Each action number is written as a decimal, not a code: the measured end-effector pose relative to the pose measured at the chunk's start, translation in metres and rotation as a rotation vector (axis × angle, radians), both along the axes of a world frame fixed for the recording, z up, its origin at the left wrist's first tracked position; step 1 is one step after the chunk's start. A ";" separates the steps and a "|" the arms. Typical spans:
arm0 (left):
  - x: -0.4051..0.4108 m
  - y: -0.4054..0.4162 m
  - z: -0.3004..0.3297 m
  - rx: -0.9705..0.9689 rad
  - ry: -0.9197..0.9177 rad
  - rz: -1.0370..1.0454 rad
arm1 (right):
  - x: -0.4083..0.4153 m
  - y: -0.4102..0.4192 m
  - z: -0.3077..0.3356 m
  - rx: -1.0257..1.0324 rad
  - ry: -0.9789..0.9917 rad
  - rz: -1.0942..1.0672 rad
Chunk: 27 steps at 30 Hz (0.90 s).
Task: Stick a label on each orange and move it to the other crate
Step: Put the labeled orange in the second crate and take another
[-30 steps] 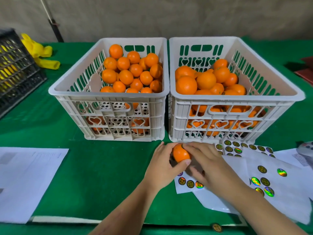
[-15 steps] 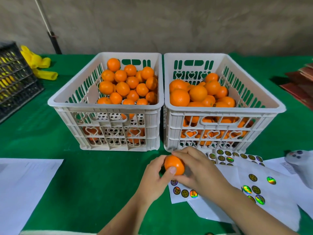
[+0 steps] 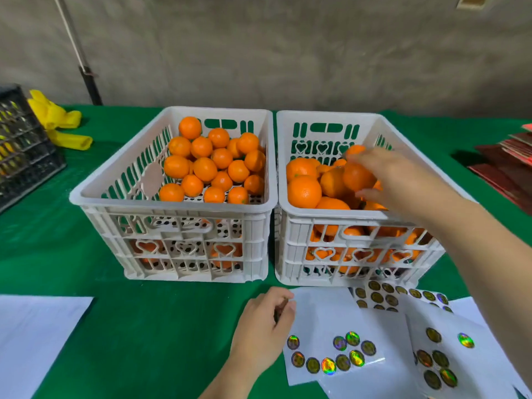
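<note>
**A:** Over the right-hand white slotted plastic crate (image 3: 339,214), right of centre in the frame, your right hand (image 3: 394,177) is curled round a small round orange (image 3: 357,177), thumb below it and fingers over the top. The fruit sits just above the heap of oranges in that crate, touching or nearly touching them; I cannot tell which.

**B:** And your left hand (image 3: 262,326)?

**A:** Lower centre of the frame, it rests on the green cloth-covered table (image 3: 144,326) at the left edge of a white sheet of round holographic stickers (image 3: 331,335). Your fingers are bent inward toward the thumb; whether a sticker is pinched there is too small to tell.

**B:** What about the other crate?

**A:** The left-hand white slotted plastic crate (image 3: 172,208) stands just beside the right one, centre of the frame, with a lower layer of oranges inside.

**B:** Anything else around you?

**A:** More sticker sheets (image 3: 431,349) overlap at lower right. A plain white paper (image 3: 34,341) lies at lower left, a black mesh crate (image 3: 23,145) at the left edge, yellow rubber gloves (image 3: 57,125) behind it, and dark red flat items (image 3: 506,165) are stacked at the right edge.
</note>
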<state>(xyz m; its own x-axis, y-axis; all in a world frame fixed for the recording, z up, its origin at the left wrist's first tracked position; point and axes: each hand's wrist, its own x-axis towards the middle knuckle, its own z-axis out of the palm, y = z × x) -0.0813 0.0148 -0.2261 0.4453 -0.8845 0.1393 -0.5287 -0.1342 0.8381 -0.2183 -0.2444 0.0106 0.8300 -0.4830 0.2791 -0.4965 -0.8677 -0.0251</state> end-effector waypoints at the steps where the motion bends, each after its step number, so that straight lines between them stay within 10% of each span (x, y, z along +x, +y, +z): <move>1: 0.000 0.000 0.000 -0.001 -0.009 -0.001 | 0.004 -0.005 0.000 0.072 0.096 -0.009; 9: 0.000 -0.002 0.000 0.014 -0.088 0.012 | 0.029 0.006 0.004 0.313 -0.029 0.160; 15: 0.000 -0.001 0.002 0.042 -0.119 0.018 | 0.091 0.006 0.000 0.269 0.461 0.100; 23: 0.003 -0.005 0.000 0.101 -0.129 0.031 | 0.118 -0.065 0.003 0.077 0.129 -0.134; 27: 0.004 -0.007 0.000 0.110 -0.134 0.016 | 0.112 -0.079 0.011 0.386 0.035 -0.292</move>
<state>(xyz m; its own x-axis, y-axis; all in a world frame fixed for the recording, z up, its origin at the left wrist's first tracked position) -0.0773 0.0083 -0.2262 0.4429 -0.8909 0.1011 -0.6322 -0.2304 0.7397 -0.1063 -0.3237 0.0221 0.6499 -0.7600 0.0086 -0.7241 -0.6226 -0.2967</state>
